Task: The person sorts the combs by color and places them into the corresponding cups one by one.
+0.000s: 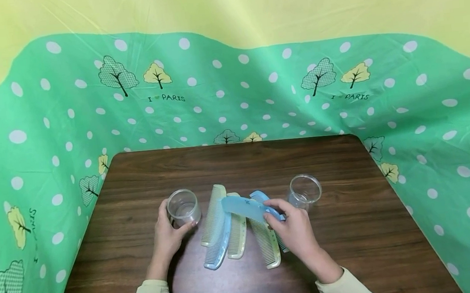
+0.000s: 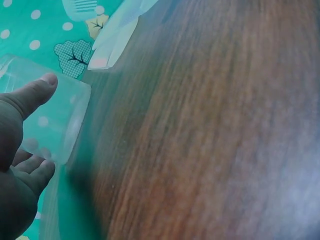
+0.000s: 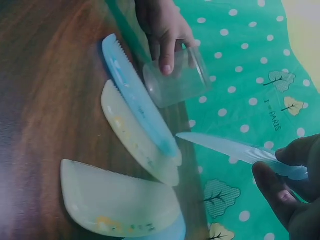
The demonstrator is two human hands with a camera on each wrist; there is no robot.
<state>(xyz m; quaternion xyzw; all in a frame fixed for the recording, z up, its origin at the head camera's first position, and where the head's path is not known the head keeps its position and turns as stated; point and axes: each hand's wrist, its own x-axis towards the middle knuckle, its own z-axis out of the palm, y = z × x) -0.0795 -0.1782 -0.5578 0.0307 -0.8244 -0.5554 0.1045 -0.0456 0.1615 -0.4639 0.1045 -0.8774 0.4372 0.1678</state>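
- Lifting a blue comb (image 1: 247, 207) off the fan of combs, with the right hand (image 1: 296, 230) pinching it at its right end, fingers curled around the handle; comb hanging above the pile at the centre of the head frame, teeth end pointing left.
- Steadying the left glass (image 1: 183, 207) with the left hand (image 1: 168, 233), thumb and fingers wrapped around its wall, glass standing on the tabletop (image 1: 237, 165) left of the combs.
- Judging the step as pick-up done and carry underway; next move probably calling for tipping the comb toward upright and lining its end over a glass rim, the held glass looking the likelier one.
- Leaving the right glass (image 1: 304, 190) untouched, just beyond the right hand in the head frame.
- Lying below the lifted comb: another blue comb (image 1: 220, 242) and cream combs (image 1: 238, 233), overlapping, lower centre.
- Showing in the right wrist view only: clear air between the lifted comb (image 3: 235, 150) and the pile, and fingertips on the left glass (image 3: 177, 77).
- Showing in the left wrist view only: the thumb (image 2: 37, 90) flat against the glass wall; combs almost out of frame there.
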